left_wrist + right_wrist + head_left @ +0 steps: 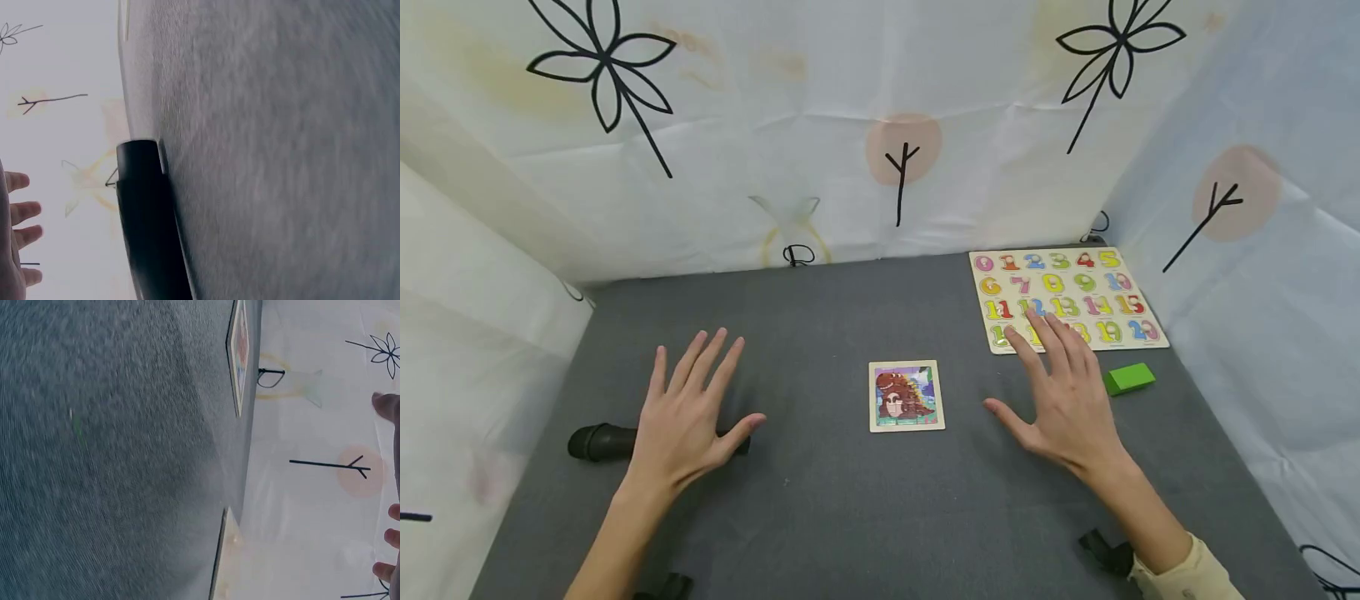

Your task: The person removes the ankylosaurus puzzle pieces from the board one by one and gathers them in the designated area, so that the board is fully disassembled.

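My left hand [688, 417] hovers with spread fingers over a black microphone [606, 442] lying on the left of the table. In the left wrist view the microphone's dark handle [150, 231] lies below the hand, apart from it. My right hand [1067, 408] is also spread and holds nothing; its fingertips overlap the lower edge of a number puzzle board [1097, 307] in the head view. Between the hands lies a small square dinosaur picture puzzle [907, 396] in a pale frame. Just right of the right hand sits a green block [1129, 378].
A grey cloth covers the table [820, 517]. White curtains [820, 150] with plant drawings enclose the back and both sides. Dark straps [1107, 552] show near the wrists, and a thin black cord [1330, 575] hangs at the lower right.
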A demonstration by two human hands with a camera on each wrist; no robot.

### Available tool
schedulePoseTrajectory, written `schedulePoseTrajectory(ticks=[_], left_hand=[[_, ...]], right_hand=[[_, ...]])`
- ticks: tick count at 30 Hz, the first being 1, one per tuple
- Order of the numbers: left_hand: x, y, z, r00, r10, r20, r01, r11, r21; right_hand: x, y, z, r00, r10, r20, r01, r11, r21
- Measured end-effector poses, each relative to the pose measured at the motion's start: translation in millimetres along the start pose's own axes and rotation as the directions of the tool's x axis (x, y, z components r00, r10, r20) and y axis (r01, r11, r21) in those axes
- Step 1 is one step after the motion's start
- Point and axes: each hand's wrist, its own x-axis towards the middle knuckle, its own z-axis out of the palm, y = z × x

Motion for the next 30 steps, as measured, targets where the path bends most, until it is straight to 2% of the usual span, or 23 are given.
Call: schedulePoseTrajectory(ticks=[10,14,17,20,25,30], left_hand=[[5.4,16.2,10.3,1.0,0.001,0.021,0.001,0.993,-0.115],[3.1,19.9,13.8,0.999,-0.001,0.034,0.006,0.988,-0.153],[2.1,23.7,15.6,0.998,-0.006,0.069,0.019,0.983,-0.181],[2.2,28.9,15.8,0.993,-0.016,0.12,0.042,0.975,-0.22],[3.4,40.3,15.7,0.976,-0.035,0.213,0.097,0.953,-0.288],[5.4,52.5,18.7,0.961,-0.052,0.271,0.144,0.931,-0.334]], right_hand=[[2.3,-18,16,0.998,-0.043,-0.048,0.05,0.987,0.152],[2.2,-23,25,0.999,-0.047,-0.012,0.048,0.978,0.202],[1.8,-27,30,0.999,-0.039,0.027,0.031,0.966,0.257],[1.8,-34,33,0.996,-0.011,0.087,-0.018,0.946,0.324],[5.6,-46,37,0.981,0.041,0.188,-0.118,0.901,0.417],[13.0,-55,42,0.966,0.046,0.256,-0.178,0.834,0.522]])
